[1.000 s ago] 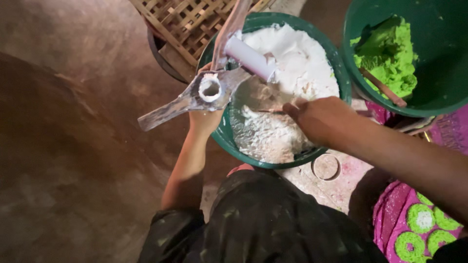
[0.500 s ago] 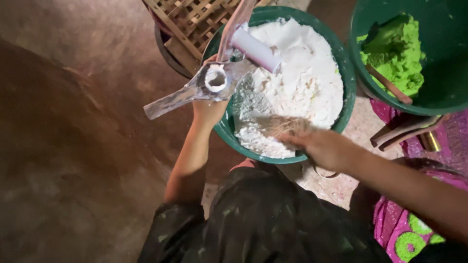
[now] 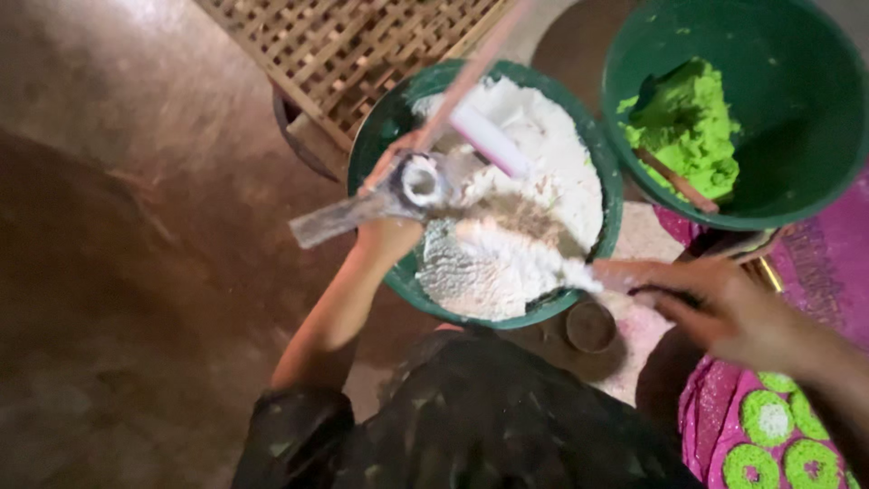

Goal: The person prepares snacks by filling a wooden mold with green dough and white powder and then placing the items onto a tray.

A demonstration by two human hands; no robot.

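My left hand (image 3: pixel 387 243) grips a metal press-like tool (image 3: pixel 337 217) whose round opening (image 3: pixel 422 181) is packed with white flour; it is held over the near-left rim of a green bowl (image 3: pixel 376 136) of white flour (image 3: pixel 543 195). A white cylinder (image 3: pixel 489 140) on a pinkish stick (image 3: pixel 471 77) lies across the flour. My right hand (image 3: pixel 720 312) is outside the bowl at its right, its fingertips dusted white, with a smear of flour trailing to the rim. What the fingers hold is not clear.
A second green bowl (image 3: pixel 815 136) at the top right holds bright green dough (image 3: pixel 692 122) and a stick (image 3: pixel 677 181). A woven bamboo lattice (image 3: pixel 344 54) lies behind. A small round dark lid (image 3: pixel 590 326) sits below the flour bowl. Green ring-shaped cakes (image 3: pixel 769 418) lie on a pink cloth (image 3: pixel 701 412).
My right hand has come out of the flour bowl and moved right, past the rim, trailing flour. The left hand still holds the tool over the bowl's edge.
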